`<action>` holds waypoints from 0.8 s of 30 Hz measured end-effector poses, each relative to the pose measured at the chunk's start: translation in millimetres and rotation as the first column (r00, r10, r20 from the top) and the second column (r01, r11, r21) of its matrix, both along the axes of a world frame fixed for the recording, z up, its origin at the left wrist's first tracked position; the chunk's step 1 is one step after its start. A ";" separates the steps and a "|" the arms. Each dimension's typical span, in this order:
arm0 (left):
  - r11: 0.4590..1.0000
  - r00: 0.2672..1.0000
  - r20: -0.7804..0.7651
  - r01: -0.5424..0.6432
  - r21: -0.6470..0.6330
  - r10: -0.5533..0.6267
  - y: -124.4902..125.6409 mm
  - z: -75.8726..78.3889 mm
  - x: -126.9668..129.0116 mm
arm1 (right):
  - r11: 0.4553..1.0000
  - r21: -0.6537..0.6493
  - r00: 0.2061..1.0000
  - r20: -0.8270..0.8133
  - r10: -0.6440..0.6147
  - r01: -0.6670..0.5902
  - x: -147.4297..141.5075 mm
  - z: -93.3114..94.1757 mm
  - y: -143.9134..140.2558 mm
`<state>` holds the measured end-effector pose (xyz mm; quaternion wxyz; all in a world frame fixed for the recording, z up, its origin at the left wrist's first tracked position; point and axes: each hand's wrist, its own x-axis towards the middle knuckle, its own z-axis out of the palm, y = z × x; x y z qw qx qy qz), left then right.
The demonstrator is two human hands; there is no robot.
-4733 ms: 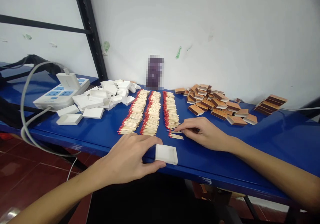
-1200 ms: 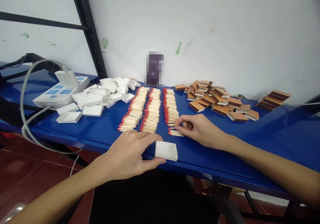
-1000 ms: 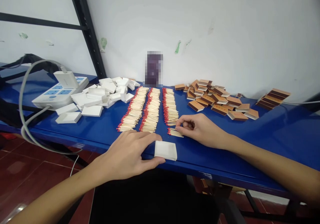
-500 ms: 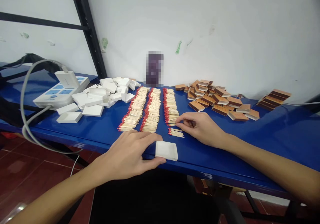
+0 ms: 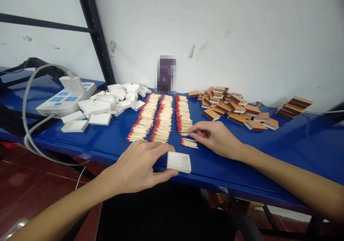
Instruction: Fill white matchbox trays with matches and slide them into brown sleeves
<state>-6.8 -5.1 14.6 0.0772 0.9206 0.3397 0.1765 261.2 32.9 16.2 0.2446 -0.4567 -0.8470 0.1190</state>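
My left hand (image 5: pixel 142 165) grips a white matchbox tray (image 5: pixel 178 162) between thumb and fingers at the table's front edge. The tray's open side faces up and no matches show in it. My right hand (image 5: pixel 215 137) is closed in a pinch, thumb and index finger at the stick ends of the nearest matches in the right-hand row of matches (image 5: pixel 184 115). Just in front of that row lies a small separate group of matches (image 5: pixel 189 143), red heads to the left. Two longer match rows, a middle row (image 5: pixel 162 119) and a left row (image 5: pixel 145 117), lie beside it.
Several white trays (image 5: pixel 100 119) are heaped at the left, by a power strip (image 5: pixel 64 99) with a looping cable (image 5: pixel 25 108). Brown matchbox sleeves (image 5: pixel 236 106) are piled at the right, near a stack of sleeves (image 5: pixel 295 107). A blurred-out dark object (image 5: pixel 166 74) stands against the wall.
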 end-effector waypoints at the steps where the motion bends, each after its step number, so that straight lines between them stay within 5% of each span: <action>1: 1.000 1.000 0.001 0.001 -0.001 -0.001 0.1 -0.1 0.0 | 1.000 -0.001 1.000 0.001 -0.001 0.001 -0.2 0.2 -0.1; 24: 1.000 1.000 -0.004 0.000 -0.001 0.000 -1.2 0.9 0.4 | 0.999 -0.033 1.000 -0.011 0.000 -0.001 -2.2 2.1 -2.0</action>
